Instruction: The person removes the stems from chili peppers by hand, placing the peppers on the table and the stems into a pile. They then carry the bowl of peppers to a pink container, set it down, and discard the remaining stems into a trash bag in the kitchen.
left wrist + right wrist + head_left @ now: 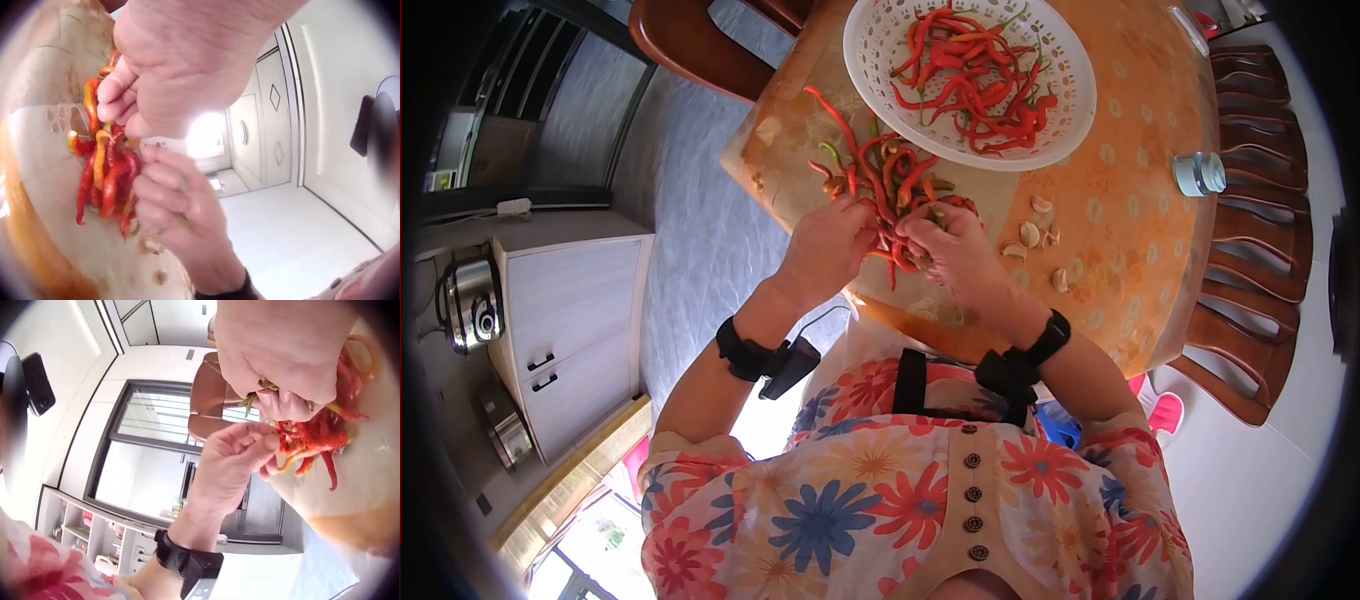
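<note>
A pile of long red chili peppers (886, 172), some partly green or orange, lies near the table's corner in the head view. My left hand (828, 245) is at the pile's near left side, its thumb and fingertips pinching a red chili pepper. Beside it, my right hand (956, 252) has its fingers curled around green chili stems (269, 384), whose ends poke out between the fingers in the right wrist view. Both hands are close together over the near end of the pile. Several peppers (107, 181) stick out beneath the fingers in the left wrist view.
A white perforated basket (862, 75) with many red chilies stands beyond the pile. Several garlic cloves (1029, 235) lie right of my right hand. A pale blue-green jar (1198, 174) is near the table's right edge. Wooden chairs (1250, 310) line the right side.
</note>
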Demonstrator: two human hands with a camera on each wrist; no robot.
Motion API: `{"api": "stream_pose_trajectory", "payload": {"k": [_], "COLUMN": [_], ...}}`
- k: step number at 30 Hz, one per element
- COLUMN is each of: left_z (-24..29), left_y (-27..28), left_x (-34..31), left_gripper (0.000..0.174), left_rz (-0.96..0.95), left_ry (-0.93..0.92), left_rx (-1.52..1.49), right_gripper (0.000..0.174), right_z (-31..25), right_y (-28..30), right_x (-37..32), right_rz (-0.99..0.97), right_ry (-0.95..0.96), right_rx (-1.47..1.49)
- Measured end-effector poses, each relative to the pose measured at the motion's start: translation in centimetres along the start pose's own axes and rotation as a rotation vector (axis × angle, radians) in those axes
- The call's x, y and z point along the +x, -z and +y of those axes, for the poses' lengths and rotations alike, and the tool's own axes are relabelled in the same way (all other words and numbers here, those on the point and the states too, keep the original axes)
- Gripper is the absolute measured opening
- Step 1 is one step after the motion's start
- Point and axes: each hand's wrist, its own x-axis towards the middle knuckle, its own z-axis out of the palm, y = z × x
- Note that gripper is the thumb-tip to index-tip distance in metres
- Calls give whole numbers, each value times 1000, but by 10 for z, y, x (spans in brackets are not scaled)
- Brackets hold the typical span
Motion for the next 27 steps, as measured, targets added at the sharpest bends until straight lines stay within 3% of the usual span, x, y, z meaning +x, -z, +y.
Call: {"api": "stream_pose_trajectory", "payload": {"k": [5,7,9,11,15,21,23,25,27], "left_z": [2,10,10,10,5,7,7,15,39], "left_y": [6,15,18,18,6,-6,-3,-3,7], "left_x": [15,27,43,59,89,104,97,87,70], "left_gripper": [18,28,35,40,38,26,26,26,25], "left_rz": [-22,-39,-15,-5,61,167,174,184,287], "left_ry": [60,447,462,591,609,642,593,539,460], "left_rx": [-223,-713,-838,-1057,-1217,-1180,-1231,-1286,-1350], "right_gripper": [14,15,15,15,12,15,15,9,10], "right_z": [-6,6,6,2,-9,3,8,11,18], "right_y": [19,28,34,39,45,61,67,76,84], "right_x": [-19,-26,-40,-54,-80,-110,-122,-139,-153], "right_rz": [-64,-94,-78,-64,-29,21,36,55,38], "right_ry": [-106,-95,-106,-112,-86,-32,-12,-127,-50], "right_rx": [-5,-29,-30,-40,-3,54,66,58,48]}}
